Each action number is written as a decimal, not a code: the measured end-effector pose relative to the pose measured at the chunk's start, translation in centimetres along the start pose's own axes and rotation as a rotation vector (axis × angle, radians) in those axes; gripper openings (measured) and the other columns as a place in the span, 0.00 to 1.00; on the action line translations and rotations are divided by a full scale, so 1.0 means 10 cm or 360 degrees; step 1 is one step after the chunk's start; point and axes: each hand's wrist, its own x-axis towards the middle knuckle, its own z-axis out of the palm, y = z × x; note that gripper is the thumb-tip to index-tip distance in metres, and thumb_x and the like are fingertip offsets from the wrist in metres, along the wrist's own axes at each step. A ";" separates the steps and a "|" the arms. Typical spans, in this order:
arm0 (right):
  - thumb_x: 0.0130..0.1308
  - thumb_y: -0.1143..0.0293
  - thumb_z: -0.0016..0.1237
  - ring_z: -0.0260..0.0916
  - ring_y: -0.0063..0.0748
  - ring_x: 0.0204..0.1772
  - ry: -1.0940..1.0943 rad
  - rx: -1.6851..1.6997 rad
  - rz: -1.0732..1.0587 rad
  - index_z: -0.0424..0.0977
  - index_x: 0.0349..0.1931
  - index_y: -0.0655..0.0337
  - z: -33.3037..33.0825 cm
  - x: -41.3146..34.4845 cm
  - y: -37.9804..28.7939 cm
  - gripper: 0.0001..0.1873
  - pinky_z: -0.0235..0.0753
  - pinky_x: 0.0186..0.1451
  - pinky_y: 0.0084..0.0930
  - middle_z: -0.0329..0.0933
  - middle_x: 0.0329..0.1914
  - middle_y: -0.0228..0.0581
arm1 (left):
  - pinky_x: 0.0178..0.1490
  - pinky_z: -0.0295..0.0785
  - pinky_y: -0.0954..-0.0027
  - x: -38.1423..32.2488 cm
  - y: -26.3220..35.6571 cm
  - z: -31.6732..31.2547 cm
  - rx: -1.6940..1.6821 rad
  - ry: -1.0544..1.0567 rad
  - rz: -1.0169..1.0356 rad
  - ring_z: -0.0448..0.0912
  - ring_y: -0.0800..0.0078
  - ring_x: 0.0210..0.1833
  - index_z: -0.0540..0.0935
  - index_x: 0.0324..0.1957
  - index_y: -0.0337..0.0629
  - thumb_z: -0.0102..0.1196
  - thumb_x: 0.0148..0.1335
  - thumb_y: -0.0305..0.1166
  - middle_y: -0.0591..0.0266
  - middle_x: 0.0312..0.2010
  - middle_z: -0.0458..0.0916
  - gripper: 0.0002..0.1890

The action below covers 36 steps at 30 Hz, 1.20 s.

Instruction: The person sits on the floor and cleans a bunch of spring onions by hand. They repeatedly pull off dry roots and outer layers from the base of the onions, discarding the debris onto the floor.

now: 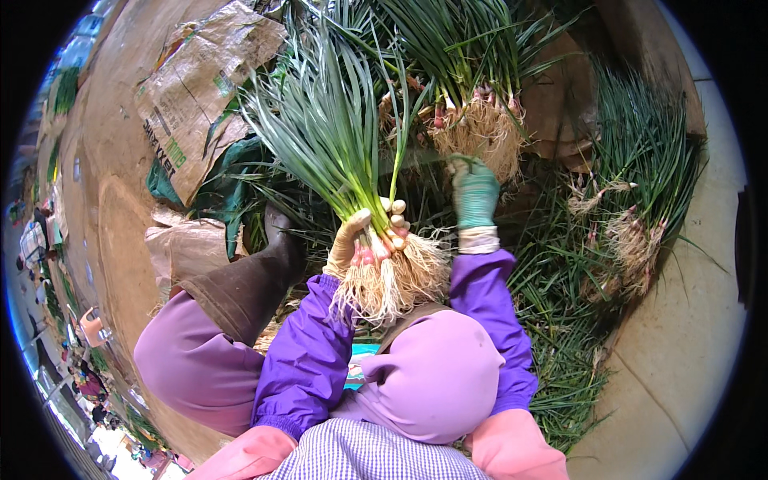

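Observation:
My left hand (348, 237), in a cream glove, grips a bunch of green garlic (351, 174) around its lower stems. Long flat leaves fan up and away from me, while pinkish-white bulbs and shaggy pale roots hang over my wrist towards my knee. To the right of this bunch is my right hand (476, 189), in a green ribbed glove over a cream one. Motion blurs its fingers, and whether they hold anything is unclear. Just beyond it lies a thick pile of green garlic (474, 78), roots facing me.
Another rooted bunch (639, 228) lies at the right, by a pale tiled ledge (690, 360). Loose leaves (558, 348) litter the floor beside my right knee. Printed woven sacks (204, 90) lie at the far left, beyond my rubber boot (252, 282). Distant people are at the left rim.

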 end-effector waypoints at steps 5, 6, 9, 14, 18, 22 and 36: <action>0.69 0.67 0.38 0.72 0.27 0.34 -0.1565 0.0319 -0.0562 0.75 0.35 0.58 -0.05 -0.06 0.20 0.11 0.72 0.40 0.25 0.74 0.27 0.35 | 0.50 0.76 0.55 -0.01 -0.03 -0.01 0.0197 0.0230 0.0052 0.77 0.58 0.44 0.72 0.52 0.35 0.59 0.56 0.38 0.49 0.50 0.74 0.24; 0.70 0.67 0.37 0.70 0.23 0.35 -0.1381 0.0603 -0.0102 0.74 0.36 0.58 -0.06 -0.09 0.12 0.11 0.70 0.40 0.22 0.72 0.27 0.34 | 0.50 0.76 0.56 -0.01 -0.04 -0.02 0.0214 0.0203 0.0028 0.77 0.59 0.44 0.72 0.52 0.34 0.58 0.56 0.38 0.49 0.50 0.74 0.24; 0.68 0.59 0.44 0.69 0.19 0.26 -0.1228 0.0652 0.0028 0.75 0.35 0.64 -0.05 -0.08 -0.40 0.15 0.68 0.31 0.17 0.77 0.27 0.31 | 0.49 0.77 0.57 -0.03 -0.06 -0.01 0.0304 0.0285 -0.0041 0.79 0.58 0.41 0.72 0.50 0.34 0.57 0.56 0.38 0.46 0.44 0.76 0.23; 0.67 0.65 0.42 0.72 0.24 0.31 -0.0120 0.1033 -0.0236 0.76 0.40 0.57 -0.90 -0.04 -0.63 0.10 0.73 0.35 0.22 0.77 0.27 0.33 | 0.55 0.72 0.52 0.00 0.02 0.15 0.0297 0.0178 0.0228 0.78 0.56 0.44 0.73 0.49 0.37 0.56 0.56 0.37 0.47 0.48 0.76 0.20; 0.67 0.59 0.44 0.63 0.19 0.23 0.0811 0.0505 -0.0376 0.78 0.38 0.53 -2.29 0.14 0.50 0.12 0.64 0.24 0.17 0.68 0.17 0.27 | 0.63 0.59 0.48 0.11 0.40 0.43 0.0246 -0.0383 0.0170 0.72 0.71 0.42 0.69 0.43 0.47 0.57 0.56 0.39 0.70 0.34 0.73 0.16; 0.64 0.47 0.44 0.73 0.34 0.37 0.1003 -0.0296 0.0414 0.70 0.53 0.60 -3.38 0.73 1.53 0.27 0.72 0.43 0.35 0.76 0.36 0.42 | 0.47 0.56 0.61 0.16 0.67 0.61 0.0286 -0.0892 0.0304 0.59 0.81 0.30 0.63 0.38 0.51 0.55 0.58 0.39 0.77 0.26 0.60 0.14; 0.54 0.59 0.56 0.68 0.55 0.57 -0.0030 -0.0444 0.0207 0.59 0.57 0.66 -0.67 1.46 -0.56 0.34 0.70 0.58 0.40 0.68 0.55 0.59 | 0.52 0.69 0.53 0.14 0.21 0.04 -0.0009 -0.0178 0.0433 0.72 0.68 0.43 0.61 0.62 0.35 0.48 0.64 0.38 0.67 0.36 0.73 0.28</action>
